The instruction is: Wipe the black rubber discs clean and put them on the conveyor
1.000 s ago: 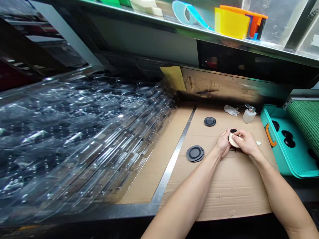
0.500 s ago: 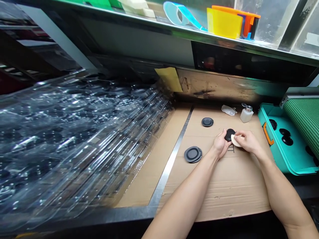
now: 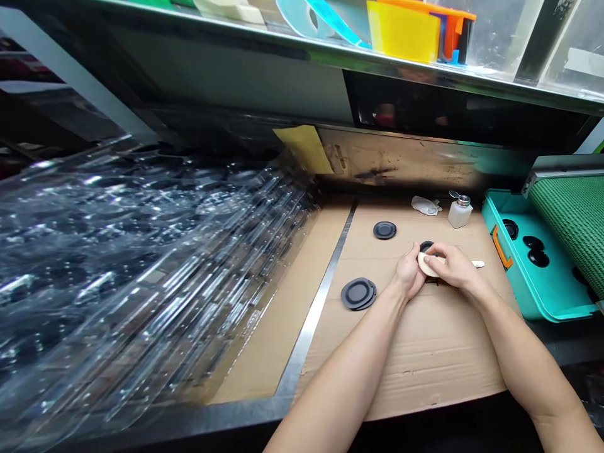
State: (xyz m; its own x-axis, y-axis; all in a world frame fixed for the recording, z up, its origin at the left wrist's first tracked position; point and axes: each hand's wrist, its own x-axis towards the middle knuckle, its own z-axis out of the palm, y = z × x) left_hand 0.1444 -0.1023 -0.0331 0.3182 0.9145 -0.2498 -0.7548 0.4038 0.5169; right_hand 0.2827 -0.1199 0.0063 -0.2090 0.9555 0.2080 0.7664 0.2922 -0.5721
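Note:
My left hand (image 3: 409, 272) holds a round black disc-shaped part (image 3: 426, 246), mostly covered by my fingers and the pad. With my right hand (image 3: 450, 265) I grip a cream-coloured round pad (image 3: 427, 265) and press it against the disc. A white stick-like piece (image 3: 478, 264) shows just right of my right hand; what it belongs to I cannot tell. On the cardboard to the left lie a small overlapping stack of black discs (image 3: 357, 294) and, farther back, another black disc (image 3: 385, 230).
Stacked clear plastic trays (image 3: 155, 270) fill the left side. A pump bottle (image 3: 460, 212) and a crumpled white wrapper (image 3: 425, 205) stand at the back. On the right, a teal bin (image 3: 528, 302) holds several black parts beside a green conveyor belt (image 3: 570, 214). A shelf edge (image 3: 330, 55) runs overhead.
The cream pad has moved left across the disc and now covers more of it, with my right hand closer to my left. The whole view has shifted slightly.

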